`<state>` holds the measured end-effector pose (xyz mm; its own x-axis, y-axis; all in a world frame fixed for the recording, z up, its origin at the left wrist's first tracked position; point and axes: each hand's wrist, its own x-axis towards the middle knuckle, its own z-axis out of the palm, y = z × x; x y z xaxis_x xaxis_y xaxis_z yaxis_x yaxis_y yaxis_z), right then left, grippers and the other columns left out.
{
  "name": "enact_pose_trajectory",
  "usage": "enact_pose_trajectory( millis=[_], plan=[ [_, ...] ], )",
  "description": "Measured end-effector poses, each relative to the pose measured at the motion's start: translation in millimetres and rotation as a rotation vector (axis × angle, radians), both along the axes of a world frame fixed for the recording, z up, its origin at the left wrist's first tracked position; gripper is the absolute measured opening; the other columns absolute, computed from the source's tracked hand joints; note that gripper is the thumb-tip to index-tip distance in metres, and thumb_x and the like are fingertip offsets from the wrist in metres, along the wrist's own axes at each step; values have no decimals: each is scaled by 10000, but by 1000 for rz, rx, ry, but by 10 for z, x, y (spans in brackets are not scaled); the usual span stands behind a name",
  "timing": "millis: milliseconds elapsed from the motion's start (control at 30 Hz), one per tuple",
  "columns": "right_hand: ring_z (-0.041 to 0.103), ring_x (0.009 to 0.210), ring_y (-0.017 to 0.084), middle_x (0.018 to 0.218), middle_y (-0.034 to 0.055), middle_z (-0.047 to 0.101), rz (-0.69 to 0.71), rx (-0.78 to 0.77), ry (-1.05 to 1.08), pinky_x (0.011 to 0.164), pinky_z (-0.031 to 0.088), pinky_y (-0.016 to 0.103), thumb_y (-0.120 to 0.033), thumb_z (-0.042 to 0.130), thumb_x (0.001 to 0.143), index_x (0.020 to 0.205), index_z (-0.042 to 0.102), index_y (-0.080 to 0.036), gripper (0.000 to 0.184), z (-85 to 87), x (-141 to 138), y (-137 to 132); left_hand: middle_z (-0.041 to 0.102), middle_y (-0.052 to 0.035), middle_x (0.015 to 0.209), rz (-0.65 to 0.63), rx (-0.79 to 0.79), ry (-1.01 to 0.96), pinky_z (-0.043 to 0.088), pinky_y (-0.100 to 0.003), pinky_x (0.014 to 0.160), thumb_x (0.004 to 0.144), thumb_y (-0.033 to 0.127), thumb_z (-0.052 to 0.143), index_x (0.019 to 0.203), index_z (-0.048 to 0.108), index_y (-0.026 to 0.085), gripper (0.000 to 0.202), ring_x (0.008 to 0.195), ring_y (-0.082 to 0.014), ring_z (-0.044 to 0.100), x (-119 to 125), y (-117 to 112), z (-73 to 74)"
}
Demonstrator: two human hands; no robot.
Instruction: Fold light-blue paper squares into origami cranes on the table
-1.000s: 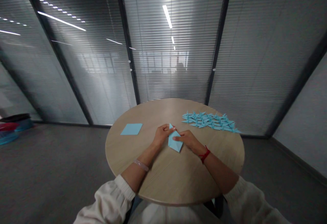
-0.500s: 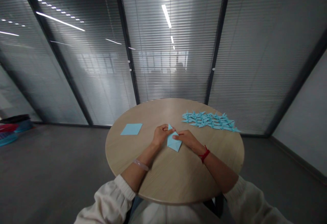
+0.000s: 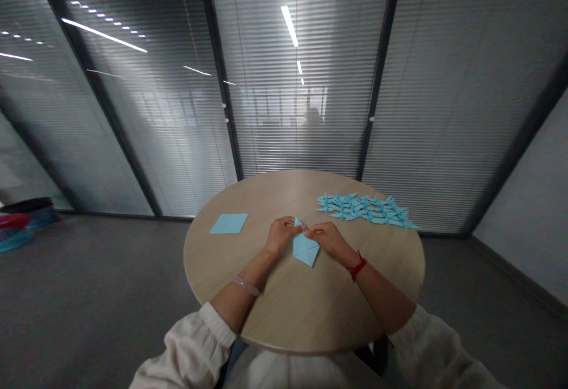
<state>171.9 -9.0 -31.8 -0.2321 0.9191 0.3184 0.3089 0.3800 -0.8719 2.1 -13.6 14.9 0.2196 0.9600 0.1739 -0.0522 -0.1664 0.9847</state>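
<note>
A partly folded piece of light-blue origami paper (image 3: 306, 252) is between my hands over the middle of the table, its pointed lower end toward me. My left hand (image 3: 281, 235) is closed on its upper left edge, the thumb lying near the top. From the other side, my right hand (image 3: 327, 237) pinches the paper's upper right part. The thumb tips nearly meet on the upper part of the paper. Fingers cover some of its folds there.
Flat blue paper (image 3: 228, 224) lies on the left of the round wooden table (image 3: 310, 312). Several folded blue paper cranes (image 3: 364, 208) stand in rows at the back right. Bins or buckets (image 3: 29, 220) are on the floor at far left, and glass panels with blinds rise behind.
The folded paper has shifted slightly right and toward me. My right thumb has moved up along it, closer to my left thumb. The other papers have stayed put.
</note>
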Motion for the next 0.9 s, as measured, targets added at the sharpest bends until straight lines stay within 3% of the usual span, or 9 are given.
enact_pose_trajectory(
  millis=[233,700,900],
  plan=[
    [544,639,147,662,23,641,41,-48,52,603,410,240,-541,644,713,722,697,-127,417,-18,-1,32,624,-34,565,113,11,-41,355,-210,465,426,443,868,599,674,107,425,462,-90,504,-62,84,-33],
    [579,622,159,648,28,658,60,-144,146,611,445,267,-579,677,654,704,692,-132,450,100,-25,-50,670,-69,624,164,28,-94,421,-242,503,476,405,857,641,697,117,368,522,-137,571,-72,28,44],
    [593,638,165,674,37,662,72,-119,143,630,464,273,-588,644,681,717,682,-128,464,104,-29,-55,642,-47,577,205,32,-96,388,-230,482,497,443,838,610,685,119,375,478,-112,515,-91,38,62]
  ],
)
